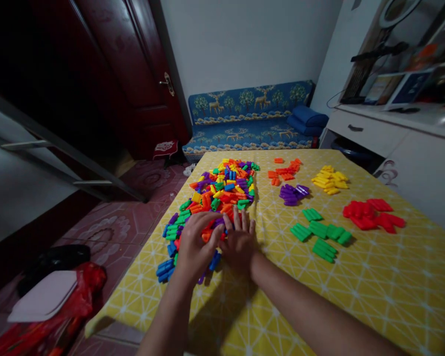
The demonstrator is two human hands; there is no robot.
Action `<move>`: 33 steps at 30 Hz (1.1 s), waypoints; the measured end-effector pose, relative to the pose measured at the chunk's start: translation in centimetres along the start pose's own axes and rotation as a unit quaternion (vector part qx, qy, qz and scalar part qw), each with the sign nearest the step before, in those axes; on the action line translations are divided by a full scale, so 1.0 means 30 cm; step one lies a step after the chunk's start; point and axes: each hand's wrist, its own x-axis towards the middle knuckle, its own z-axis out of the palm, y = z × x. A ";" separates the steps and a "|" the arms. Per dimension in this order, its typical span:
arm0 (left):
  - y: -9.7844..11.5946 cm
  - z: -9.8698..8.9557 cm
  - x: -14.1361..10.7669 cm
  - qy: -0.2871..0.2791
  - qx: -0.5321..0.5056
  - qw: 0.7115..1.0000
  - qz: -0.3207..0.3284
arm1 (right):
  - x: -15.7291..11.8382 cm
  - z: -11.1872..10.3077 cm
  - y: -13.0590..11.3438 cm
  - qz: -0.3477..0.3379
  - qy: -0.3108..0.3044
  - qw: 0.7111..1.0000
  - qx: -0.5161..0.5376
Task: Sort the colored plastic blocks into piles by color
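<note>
A large mixed pile of plastic toy bullet-shaped building blocks (228, 187) in orange, green, blue, purple, yellow and red covers the left side of the table. My left hand (198, 242) curves over the near part of the pile, thumb and fingers apart, with nothing visibly gripped. Beside it, my right hand (241, 240) lies low at the pile's right edge, fingers spread. Blocks under both palms are hidden. To the right lie separate groups by colour: orange blocks (285, 171), purple blocks (291, 194), yellow blocks (330, 179), green blocks (319, 229) and red blocks (361, 212).
A yellow patterned cloth (282, 296) covers the table. Behind it stands a blue sofa (244, 131), with a white cabinet (371, 136) at the right. On the left are a dark red door (133, 74), a metal ladder (70, 153) and a red plastic bag (91, 282) on the floor.
</note>
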 end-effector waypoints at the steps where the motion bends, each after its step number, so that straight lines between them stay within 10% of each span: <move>1: -0.036 -0.036 -0.046 0.007 0.064 0.998 0.009 | 0.003 -0.003 0.006 0.005 -0.003 1.000 0.004; 6: -0.234 -0.156 -0.306 -0.046 0.247 0.967 -0.036 | -0.009 -0.015 0.016 0.012 0.048 0.998 0.037; 11: -0.244 -0.067 -0.392 -0.033 0.236 0.969 -0.060 | -0.014 -0.008 0.035 -0.001 0.109 0.990 0.095; 15: -0.182 0.072 -0.291 0.018 0.208 0.978 0.002 | 0.000 0.025 0.065 0.011 0.191 0.961 0.199; 25: -0.114 0.237 0.047 -0.105 0.184 0.975 0.073 | 0.034 0.008 0.107 0.130 0.223 0.840 0.477; 33: -0.215 0.277 0.163 -0.047 -0.026 0.993 0.105 | 0.061 -0.016 0.176 0.159 0.229 0.839 0.467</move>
